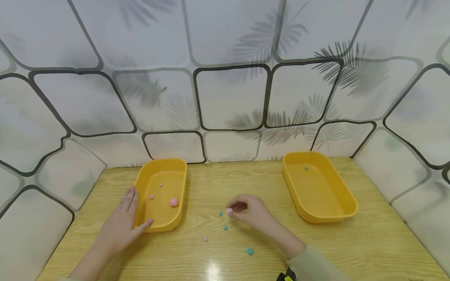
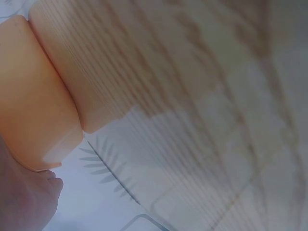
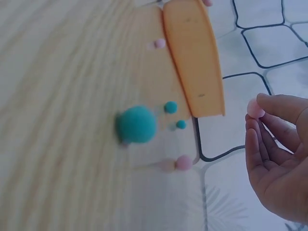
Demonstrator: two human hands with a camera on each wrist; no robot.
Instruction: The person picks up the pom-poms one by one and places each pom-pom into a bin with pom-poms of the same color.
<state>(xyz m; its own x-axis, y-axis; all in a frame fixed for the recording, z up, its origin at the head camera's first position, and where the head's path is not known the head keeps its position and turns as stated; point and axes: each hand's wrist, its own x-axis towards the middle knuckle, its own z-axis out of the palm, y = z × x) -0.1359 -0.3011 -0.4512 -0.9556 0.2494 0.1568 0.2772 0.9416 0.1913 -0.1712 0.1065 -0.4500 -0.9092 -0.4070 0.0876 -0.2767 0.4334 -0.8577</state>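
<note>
Your right hand [image 1: 251, 210]: fingertips curled, pinching one small pink pom-pom [image 1: 229, 211], fuzzy and round, just above the surface [image 1: 369, 242], which is pale wood-grain laminate with a soft sheen.

Just beside that hand, toward your left: two tiny teal pom-poms [image 1: 220, 214] [image 1: 225, 228]. Nearer you than the hand: a small pink pom-pom [image 1: 206, 239] and a larger teal pom-pom [image 1: 249, 251], all loose on the surface.

Your left hand [image 1: 123, 222]: fingers straight and flat, grasping nothing, thumb touching the near corner of the left tray [image 1: 175, 224], palm against its outer wall.

Left tray: smooth yellow plastic, oblong, rounded corners; holds one larger pink pom-pom [image 1: 174, 202] and two tiny pink ones [image 1: 152, 196] [image 1: 160, 185].

Right tray [image 1: 346, 212]: same make, well apart to the right of your right hand; holds one tiny teal pom-pom [image 1: 307, 168].
</note>
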